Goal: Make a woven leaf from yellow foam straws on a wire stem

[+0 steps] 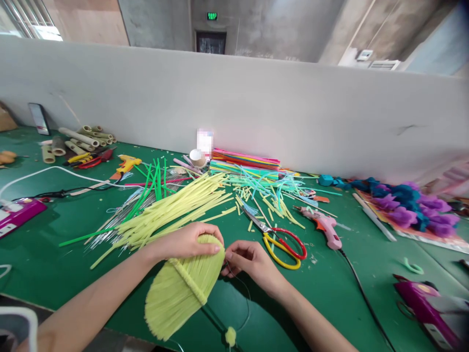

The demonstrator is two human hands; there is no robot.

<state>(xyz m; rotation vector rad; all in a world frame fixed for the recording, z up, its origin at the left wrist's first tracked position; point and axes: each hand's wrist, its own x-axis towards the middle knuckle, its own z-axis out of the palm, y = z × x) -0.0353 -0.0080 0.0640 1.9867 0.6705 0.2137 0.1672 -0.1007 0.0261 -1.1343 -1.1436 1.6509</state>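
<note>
A flat, leaf-shaped piece of yellow-green pipe cleaners is gripped near its upper end by my left hand, with the thumb across its top face. One pipe cleaner forms a band across the middle of it. Close to the piece's right edge, my right hand pinches a thin thread or wire between thumb and fingers. That strand loops down toward a small yellow-green tuft near the table's front. Red-and-yellow-handled scissors lie open just beyond my right hand.
Loose yellow pipe cleaners pile up ahead, with green and turquoise ones around them. A pink glue gun lies right, its cord running forward. Left are a yellow glue gun, pliers and bamboo tubes. Purple flowers lie far right.
</note>
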